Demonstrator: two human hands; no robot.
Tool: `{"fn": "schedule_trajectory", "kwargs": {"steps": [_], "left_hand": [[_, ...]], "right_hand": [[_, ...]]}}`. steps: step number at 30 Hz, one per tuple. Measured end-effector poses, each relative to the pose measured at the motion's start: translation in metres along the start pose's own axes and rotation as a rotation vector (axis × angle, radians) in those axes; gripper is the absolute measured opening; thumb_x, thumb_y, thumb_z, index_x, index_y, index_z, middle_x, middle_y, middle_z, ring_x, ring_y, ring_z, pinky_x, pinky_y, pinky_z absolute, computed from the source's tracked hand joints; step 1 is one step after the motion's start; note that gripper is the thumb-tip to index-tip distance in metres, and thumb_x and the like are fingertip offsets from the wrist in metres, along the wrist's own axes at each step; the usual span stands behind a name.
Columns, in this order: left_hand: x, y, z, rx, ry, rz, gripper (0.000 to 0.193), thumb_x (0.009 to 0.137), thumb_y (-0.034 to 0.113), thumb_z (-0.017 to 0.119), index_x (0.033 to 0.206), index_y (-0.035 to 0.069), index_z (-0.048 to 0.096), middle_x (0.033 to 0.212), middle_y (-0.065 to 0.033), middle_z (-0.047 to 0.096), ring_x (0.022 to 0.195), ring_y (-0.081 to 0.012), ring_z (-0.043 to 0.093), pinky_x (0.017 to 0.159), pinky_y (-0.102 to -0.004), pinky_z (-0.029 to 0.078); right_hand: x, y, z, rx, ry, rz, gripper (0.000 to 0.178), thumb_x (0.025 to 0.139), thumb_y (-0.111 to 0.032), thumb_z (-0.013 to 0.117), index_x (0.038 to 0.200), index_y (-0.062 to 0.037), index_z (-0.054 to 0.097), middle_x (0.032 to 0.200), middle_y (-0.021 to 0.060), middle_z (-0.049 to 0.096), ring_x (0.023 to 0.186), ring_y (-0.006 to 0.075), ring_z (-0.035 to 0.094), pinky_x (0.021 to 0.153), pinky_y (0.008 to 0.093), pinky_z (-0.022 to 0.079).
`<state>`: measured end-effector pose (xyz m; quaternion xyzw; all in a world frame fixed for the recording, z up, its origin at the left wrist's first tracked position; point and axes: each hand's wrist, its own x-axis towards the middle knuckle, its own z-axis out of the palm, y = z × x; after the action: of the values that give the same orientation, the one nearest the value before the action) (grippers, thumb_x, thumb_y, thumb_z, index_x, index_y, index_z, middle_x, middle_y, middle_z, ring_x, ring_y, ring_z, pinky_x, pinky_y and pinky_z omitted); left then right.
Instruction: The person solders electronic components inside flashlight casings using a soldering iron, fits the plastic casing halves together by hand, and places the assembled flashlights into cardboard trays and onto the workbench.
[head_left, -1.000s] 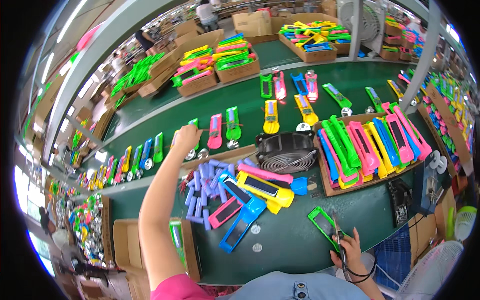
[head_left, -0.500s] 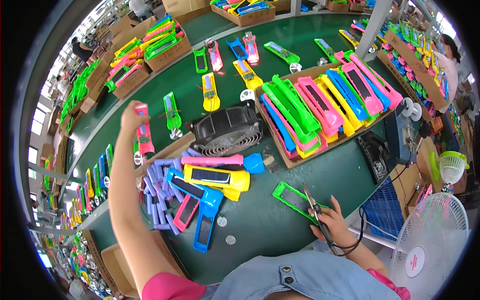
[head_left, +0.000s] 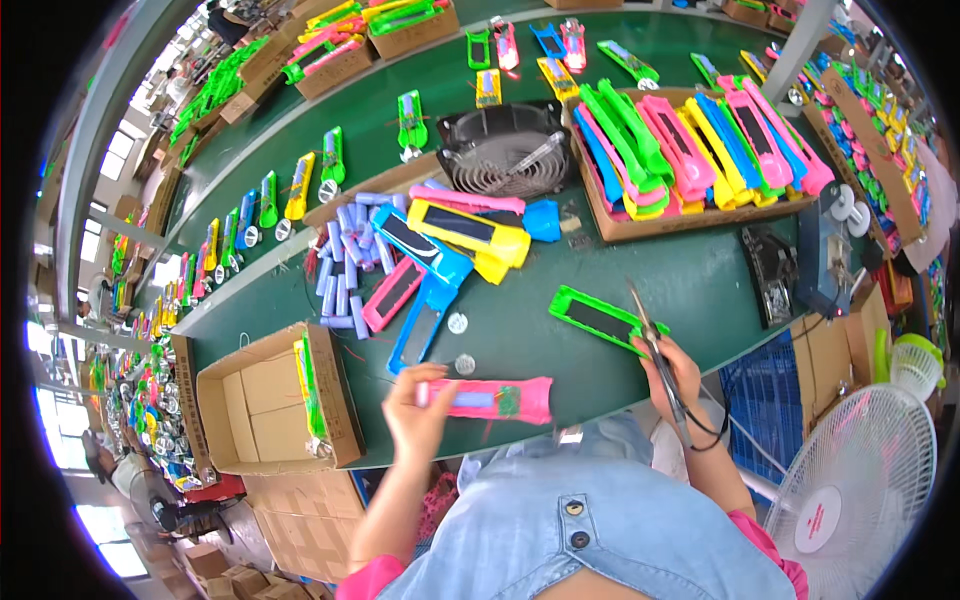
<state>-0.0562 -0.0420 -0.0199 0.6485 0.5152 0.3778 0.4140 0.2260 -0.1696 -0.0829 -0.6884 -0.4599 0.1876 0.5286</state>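
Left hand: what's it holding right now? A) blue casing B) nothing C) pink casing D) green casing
C: the left hand grips one end of a pink casing just above the near table edge, while the green casing lies on the green table by the right hand, which holds a thin tool.

Pink casing [head_left: 495,399], level, at table edge

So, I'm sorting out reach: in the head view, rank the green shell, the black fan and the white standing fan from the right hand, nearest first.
From the right hand:
1. Green shell, just to its left.
2. White standing fan, lower right, off the bench.
3. Black fan, far up the bench.
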Motion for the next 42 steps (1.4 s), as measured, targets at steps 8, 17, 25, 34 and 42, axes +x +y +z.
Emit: {"fn": "schedule_trajectory", "kwargs": {"steps": [8, 17, 25, 34, 42], "left_hand": [[-0.028, 0.017, 0.032, 0.687, 0.274, 0.739, 0.021, 0.061, 0.011, 0.073, 0.08, 0.01, 0.064, 0.094, -0.0062, 0.055, 0.087, -0.024, 0.05, 0.076, -0.037, 0.038], [0.007, 0.021, 0.059, 0.575, -0.758, 0.733, 0.014, 0.062, 0.009, 0.069, 0.075, 0.008, 0.065, 0.086, -0.0057, 0.052, 0.08, -0.0234, 0.047, 0.071, -0.0324, 0.038], [0.011, 0.0, 0.038, -0.567, -0.795, 0.047, 0.01, 0.07, 0.0, 0.066, 0.078, 0.003, 0.063, 0.094, -0.0121, 0.057, 0.087, -0.0232, 0.056, 0.077, -0.0361, 0.045], [0.01, 0.017, 0.039, 0.622, -0.21, 0.622, 0.01, 0.066, 0.003, 0.062, 0.076, 0.005, 0.06, 0.073, -0.0075, 0.054, 0.07, -0.0267, 0.055, 0.065, -0.035, 0.044], [0.035, 0.009, 0.037, 0.589, -0.616, 0.485, 0.005, 0.071, 0.004, 0.06, 0.076, 0.004, 0.061, 0.073, -0.0114, 0.054, 0.068, -0.0309, 0.056, 0.061, -0.0385, 0.044]], "right_hand": [[0.001, -0.004, 0.006, -0.114, -0.116, -0.302, 0.038, 0.075, 0.005, 0.059, 0.107, -0.0061, 0.041, 0.101, 0.0117, 0.063, 0.102, 0.0282, 0.057, 0.089, 0.0359, 0.043], [-0.012, 0.003, 0.013, -0.173, -0.084, -0.243, 0.031, 0.074, 0.007, 0.056, 0.1, -0.0038, 0.043, 0.097, 0.0117, 0.065, 0.103, 0.0295, 0.057, 0.098, 0.0384, 0.036], [-0.001, -0.01, 0.014, 0.039, -0.193, -0.171, 0.034, 0.075, 0.009, 0.055, 0.106, -0.0029, 0.045, 0.101, 0.0136, 0.062, 0.095, 0.0272, 0.06, 0.078, 0.0314, 0.049], [0.005, -0.025, 0.011, 0.13, -0.412, -0.379, 0.035, 0.072, -0.001, 0.066, 0.103, -0.0045, 0.049, 0.1, 0.009, 0.064, 0.086, 0.0257, 0.063, 0.077, 0.0359, 0.05], [-0.009, -0.043, 0.042, 0.676, -0.039, 0.259, 0.02, 0.076, -0.002, 0.064, 0.094, 0.0018, 0.056, 0.081, 0.0097, 0.061, 0.071, 0.0172, 0.063, 0.068, 0.0319, 0.054]]}}
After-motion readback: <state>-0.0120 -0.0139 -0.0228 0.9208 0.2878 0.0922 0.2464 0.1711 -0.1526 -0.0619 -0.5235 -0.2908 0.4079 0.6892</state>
